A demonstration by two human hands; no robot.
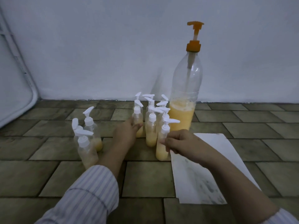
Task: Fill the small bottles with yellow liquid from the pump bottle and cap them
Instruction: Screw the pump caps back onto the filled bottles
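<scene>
A tall clear pump bottle (184, 97) with an orange pump head stands on the tiled floor near the wall, about a third full of yellow liquid. Left of it stands a cluster of several small capped bottles (151, 125) with white pump caps and yellow liquid. My left hand (125, 132) grips one small bottle (138, 117) at the cluster's left side. My right hand (179, 142) pinches the front small bottle (161, 147), which is nearly full. Three more small capped bottles (88, 143) stand apart to the left, holding less liquid.
A white paper sheet (202, 172) with grey smudges lies on the floor under my right forearm. A white wall runs behind the bottles. A pale folded frame (14, 88) leans at the far left. Brown floor tiles extend toward me.
</scene>
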